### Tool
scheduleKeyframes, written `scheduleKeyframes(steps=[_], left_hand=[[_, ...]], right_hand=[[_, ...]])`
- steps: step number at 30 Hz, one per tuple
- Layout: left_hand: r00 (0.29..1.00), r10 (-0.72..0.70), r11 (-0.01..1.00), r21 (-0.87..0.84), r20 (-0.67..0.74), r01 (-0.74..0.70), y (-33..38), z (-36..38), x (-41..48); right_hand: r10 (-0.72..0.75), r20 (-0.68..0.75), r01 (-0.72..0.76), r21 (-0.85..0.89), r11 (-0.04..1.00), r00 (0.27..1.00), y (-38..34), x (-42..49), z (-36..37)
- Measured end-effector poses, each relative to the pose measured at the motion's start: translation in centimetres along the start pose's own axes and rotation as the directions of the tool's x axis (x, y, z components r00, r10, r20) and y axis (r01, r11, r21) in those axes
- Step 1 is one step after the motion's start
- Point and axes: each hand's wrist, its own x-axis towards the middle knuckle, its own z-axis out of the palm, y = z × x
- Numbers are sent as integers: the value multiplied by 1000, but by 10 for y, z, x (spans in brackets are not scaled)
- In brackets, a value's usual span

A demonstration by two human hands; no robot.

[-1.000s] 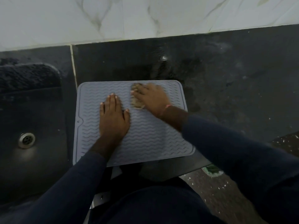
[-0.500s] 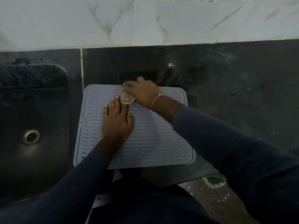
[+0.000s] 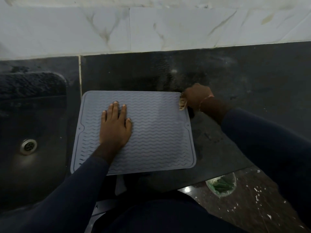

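Observation:
A grey silicone mat with a wavy ribbed surface lies flat on the dark stone counter. My left hand presses on its left half, palm down with straight fingers. My right hand is at the mat's far right corner and grips a small beige scrub pad, which touches the mat's edge there. Most of the pad is hidden under the fingers.
A dark sink with a metal drain lies to the left of the mat. White marble tiles back the counter. Below the counter's front right edge, a round container with green scraps stands on the speckled floor.
My right hand has carried the scrub pad from the mat's far middle, beside my left hand, across to the far right corner. My left hand stays pressed on the mat.

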Motion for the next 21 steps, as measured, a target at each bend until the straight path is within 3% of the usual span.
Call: scheduleKeyframes(steps=[3,5,6,8,10,12,13,16,19,21], left_hand=[[1000,-7,1000,0,9,7,1,-1,0],[1000,-4,1000,-9,18,4,1,-3,-2],[1000,2,1000,-12,20,-2,0,-3,-3],[1000,7,1000,-12,11,-7,1,-3,-3],[1000,4,1000,-16,7,-4,1,-2,-3],[1000,-10,1000,-22,-13,10,1,-2,-3],[1000,-12,1000,-26,-17,11,2,-2,-3],[1000,-6,999,-42,-11,6,2,-1,-3],[996,-18,997,-70,-87,12,6,-3,-11],[992,-46,993,-109,-121,33,10,-2,-31]], right_hand=[[-176,-131,189,96,977,976,-32,-3,-7],[-310,-109,325,169,931,945,-45,-12,2],[-313,-87,324,193,926,946,-40,-18,9],[-133,-72,146,238,960,989,-17,-22,18],[129,-33,-121,185,975,991,10,-19,18],[233,-38,-223,173,959,972,21,-21,15],[210,-72,-189,227,955,975,15,-26,12],[-38,-200,123,434,893,979,-49,-61,12],[-383,-235,442,299,846,893,-117,-106,26],[-403,-180,439,270,857,897,-106,-123,45]])
